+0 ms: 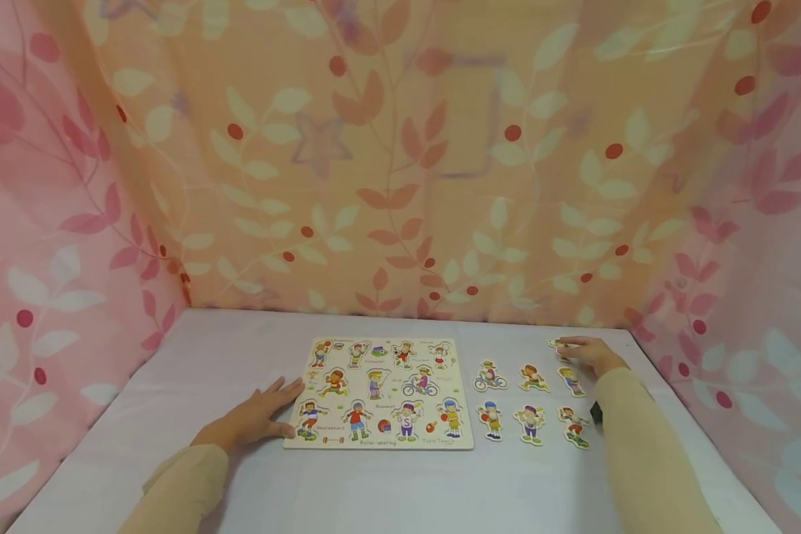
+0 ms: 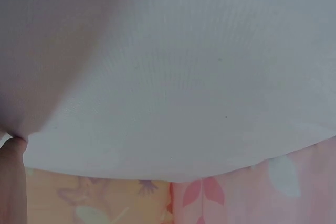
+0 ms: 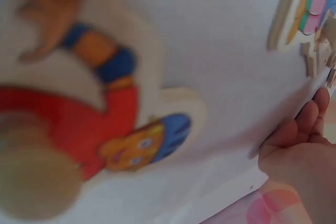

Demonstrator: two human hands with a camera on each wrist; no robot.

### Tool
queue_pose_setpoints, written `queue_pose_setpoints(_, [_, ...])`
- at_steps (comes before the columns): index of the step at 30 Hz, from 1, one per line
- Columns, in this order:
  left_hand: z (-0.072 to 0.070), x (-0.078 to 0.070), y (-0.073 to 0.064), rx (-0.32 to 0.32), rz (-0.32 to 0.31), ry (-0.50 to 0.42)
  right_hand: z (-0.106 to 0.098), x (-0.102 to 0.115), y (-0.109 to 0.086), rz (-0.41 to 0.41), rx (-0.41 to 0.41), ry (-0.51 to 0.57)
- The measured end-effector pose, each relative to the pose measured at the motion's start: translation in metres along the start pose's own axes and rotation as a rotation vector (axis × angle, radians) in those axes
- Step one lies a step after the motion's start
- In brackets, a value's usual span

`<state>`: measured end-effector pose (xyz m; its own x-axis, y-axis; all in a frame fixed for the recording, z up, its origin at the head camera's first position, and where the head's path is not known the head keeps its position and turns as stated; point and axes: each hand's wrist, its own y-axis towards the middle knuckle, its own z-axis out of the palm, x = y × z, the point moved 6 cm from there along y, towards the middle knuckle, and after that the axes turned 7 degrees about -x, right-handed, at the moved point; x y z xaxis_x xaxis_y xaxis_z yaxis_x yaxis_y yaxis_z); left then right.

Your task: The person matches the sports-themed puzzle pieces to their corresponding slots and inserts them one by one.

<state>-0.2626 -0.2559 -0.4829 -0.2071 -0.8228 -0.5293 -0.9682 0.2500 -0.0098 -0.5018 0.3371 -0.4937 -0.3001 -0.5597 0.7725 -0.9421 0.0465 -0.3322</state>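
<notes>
My left hand rests at the left edge of the wooden puzzle board, fingers spread, thumb on its lower left corner. In the left wrist view only a bit of a finger shows. The board bears printed sports figures. Far right, my right hand has its fingertips over a small figure puzzle piece, covering part of it; whether they pinch it is hidden. Just nearer lies a yellow-capped figure piece. Large in the right wrist view is a red-shirted, blue-helmeted figure piece with a blurred round knob.
Between board and right arm, several loose pieces lie in rows, among them a cyclist, a runner, a baseball figure and a skateboarder. A dark bit shows beside the right sleeve. Patterned curtains enclose the white table.
</notes>
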Motion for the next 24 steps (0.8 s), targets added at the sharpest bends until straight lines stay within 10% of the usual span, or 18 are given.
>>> queue_pose_setpoints(11, [0.0007,0.0007,0.0010,0.020,-0.035,-0.001,0.0005,0.0068,-0.0041,0.017,0.019,0.150])
queue_pose_setpoints(24, [0.0020,0.0043,0.0014,0.009,-0.017,0.017,0.0012,0.0064,-0.0007,0.032,-0.156,0.151])
